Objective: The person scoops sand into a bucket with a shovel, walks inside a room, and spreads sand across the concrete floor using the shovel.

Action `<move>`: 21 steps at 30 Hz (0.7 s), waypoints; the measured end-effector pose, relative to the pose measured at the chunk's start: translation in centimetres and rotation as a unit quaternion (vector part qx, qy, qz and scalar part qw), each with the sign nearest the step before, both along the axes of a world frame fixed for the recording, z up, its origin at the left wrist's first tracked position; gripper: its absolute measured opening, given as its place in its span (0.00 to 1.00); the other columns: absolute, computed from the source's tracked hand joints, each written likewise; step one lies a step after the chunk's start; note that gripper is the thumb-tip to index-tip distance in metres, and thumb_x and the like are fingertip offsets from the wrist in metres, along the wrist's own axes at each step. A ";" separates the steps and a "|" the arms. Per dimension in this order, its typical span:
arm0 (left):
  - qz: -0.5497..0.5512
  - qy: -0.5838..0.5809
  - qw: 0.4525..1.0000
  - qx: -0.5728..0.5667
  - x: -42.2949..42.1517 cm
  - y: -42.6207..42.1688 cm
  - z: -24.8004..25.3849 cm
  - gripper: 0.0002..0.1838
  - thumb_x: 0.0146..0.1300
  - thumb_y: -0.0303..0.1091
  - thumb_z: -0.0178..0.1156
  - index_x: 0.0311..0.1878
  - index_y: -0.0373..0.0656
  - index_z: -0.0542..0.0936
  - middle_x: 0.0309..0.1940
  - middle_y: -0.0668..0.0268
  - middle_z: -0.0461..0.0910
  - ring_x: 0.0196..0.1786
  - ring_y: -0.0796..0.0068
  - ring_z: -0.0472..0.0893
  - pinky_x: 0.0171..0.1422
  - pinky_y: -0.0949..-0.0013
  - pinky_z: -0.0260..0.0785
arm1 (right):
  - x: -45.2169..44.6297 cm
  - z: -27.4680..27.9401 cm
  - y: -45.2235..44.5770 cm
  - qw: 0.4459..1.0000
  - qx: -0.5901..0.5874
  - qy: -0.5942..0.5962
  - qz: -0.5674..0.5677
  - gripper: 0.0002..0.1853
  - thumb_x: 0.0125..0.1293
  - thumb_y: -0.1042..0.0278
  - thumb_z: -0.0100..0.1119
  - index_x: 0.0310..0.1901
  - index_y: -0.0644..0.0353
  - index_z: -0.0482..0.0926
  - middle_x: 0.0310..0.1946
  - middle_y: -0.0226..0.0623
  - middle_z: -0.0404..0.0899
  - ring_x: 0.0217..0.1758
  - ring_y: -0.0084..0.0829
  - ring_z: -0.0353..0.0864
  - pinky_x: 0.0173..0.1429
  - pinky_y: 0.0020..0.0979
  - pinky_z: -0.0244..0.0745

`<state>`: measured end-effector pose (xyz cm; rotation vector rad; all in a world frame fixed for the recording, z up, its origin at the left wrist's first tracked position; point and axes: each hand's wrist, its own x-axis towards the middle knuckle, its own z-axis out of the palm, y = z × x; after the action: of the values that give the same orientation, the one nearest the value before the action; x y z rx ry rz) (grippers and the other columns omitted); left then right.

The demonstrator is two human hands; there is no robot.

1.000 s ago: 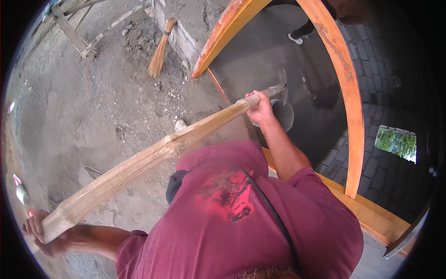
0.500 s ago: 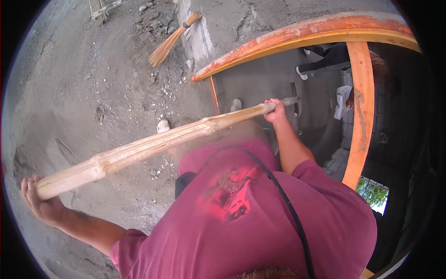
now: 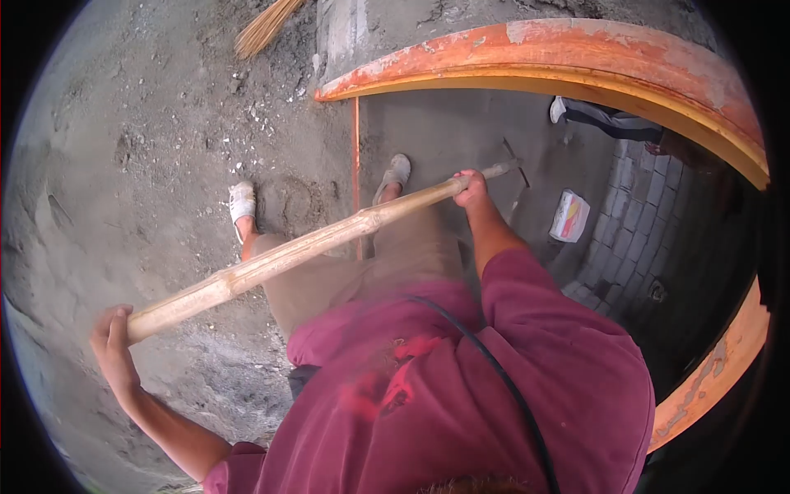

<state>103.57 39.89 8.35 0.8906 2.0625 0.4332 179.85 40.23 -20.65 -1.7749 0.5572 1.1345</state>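
A long bamboo-handled tool (image 3: 288, 253) slants across in front of my body, its thick end at the lower left. My left hand (image 3: 115, 350) is closed about that butt end, with part of the fingers hidden. Further up, my right hand (image 3: 471, 189) wraps round the thinner part of the handle. Just past it, a thin dark crosspiece (image 3: 518, 162) sits at the tool's far end, over the smooth grey floor; I cannot tell exactly what kind of head it is.
An orange wooden frame (image 3: 576, 51) curves across the top and right. A straw broom (image 3: 267, 26) lies at upper left. A white packet (image 3: 569, 216) rests near grey paving blocks (image 3: 638, 202). Another person's legs (image 3: 605, 118) show beyond. A thin orange strip (image 3: 356, 148) edges the smooth floor.
My view has tilted, showing more of my legs and shoes. The broom sits higher in view and the orange frame has shifted. Both hands still hold the tool; its butt end appears further right and slightly lower.
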 end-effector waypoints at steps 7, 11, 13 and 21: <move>-0.226 -0.087 0.953 -0.183 2.3 5.4 -8.0 0.19 0.63 0.43 0.61 0.35 0.32 0.84 0.22 0.68 0.78 0.24 0.78 0.75 0.26 0.72 0.66 | 1.3 -0.9 -3.2 0.988 0.083 -0.032 -0.129 0.06 0.64 0.77 0.52 0.38 0.62 0.65 0.33 0.39 0.68 0.32 0.37 0.72 0.42 0.39 0.77; -0.359 -0.092 0.910 -0.183 5.6 5.6 -9.2 0.21 0.53 0.44 0.69 0.36 0.31 0.84 0.22 0.65 0.80 0.27 0.76 0.79 0.30 0.70 0.70 | 4.2 -3.9 -5.7 0.986 0.055 -0.017 -0.158 0.07 0.62 0.77 0.54 0.36 0.60 0.66 0.31 0.38 0.68 0.30 0.36 0.72 0.42 0.39 0.77; -0.429 -0.094 0.881 -0.176 8.0 5.5 -9.6 0.22 0.47 0.42 0.72 0.37 0.31 0.84 0.23 0.63 0.81 0.27 0.74 0.80 0.32 0.69 0.71 | 5.6 -5.0 -6.7 0.986 0.043 -0.021 -0.160 0.06 0.61 0.77 0.55 0.36 0.60 0.67 0.30 0.37 0.69 0.30 0.35 0.72 0.42 0.39 0.77; -0.555 0.043 0.807 -0.196 14.5 8.6 -12.6 0.13 0.41 0.23 0.64 0.35 0.32 0.80 0.24 0.48 0.79 0.28 0.54 0.81 0.37 0.61 0.72 | 8.6 -9.3 -9.2 0.977 0.067 0.003 -0.200 0.07 0.64 0.76 0.54 0.38 0.60 0.65 0.33 0.38 0.68 0.31 0.36 0.72 0.42 0.39 0.77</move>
<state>118.12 48.49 -4.20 1.6404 1.2713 -0.6554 188.49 31.03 -29.95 -1.4595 0.7820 0.8746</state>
